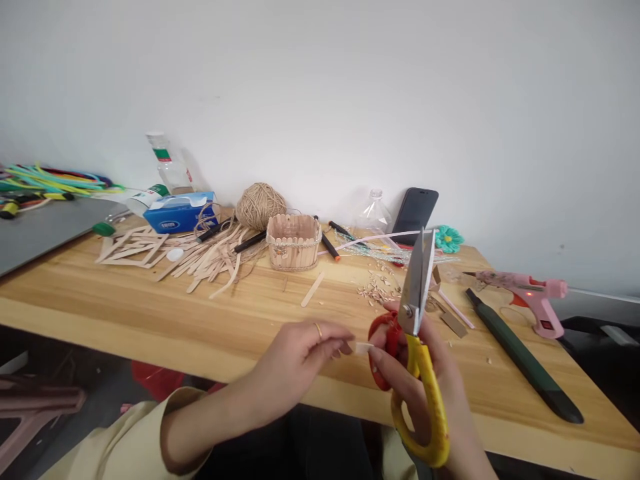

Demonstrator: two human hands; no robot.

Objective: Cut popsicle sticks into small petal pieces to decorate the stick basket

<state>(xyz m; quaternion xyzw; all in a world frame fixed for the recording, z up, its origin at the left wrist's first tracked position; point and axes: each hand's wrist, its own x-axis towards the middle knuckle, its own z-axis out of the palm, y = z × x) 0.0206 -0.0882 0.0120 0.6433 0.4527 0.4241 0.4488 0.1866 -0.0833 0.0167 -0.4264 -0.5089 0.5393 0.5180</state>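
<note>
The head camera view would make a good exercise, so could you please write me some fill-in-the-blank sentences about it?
The right hand holds metal-bladed scissors with red and ____ handles.
The left hand wears a gold-coloured ____ and has a short pale strip at its fingertips.
In the picture, the blue rectangular tissue box stands to the ____ of the round brown twine ball.

Missing words: yellow; ring; left.

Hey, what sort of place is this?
Probably a craft workspace, judging by the scissors, the glue gun and the ball of twine at this wooden table.
</note>
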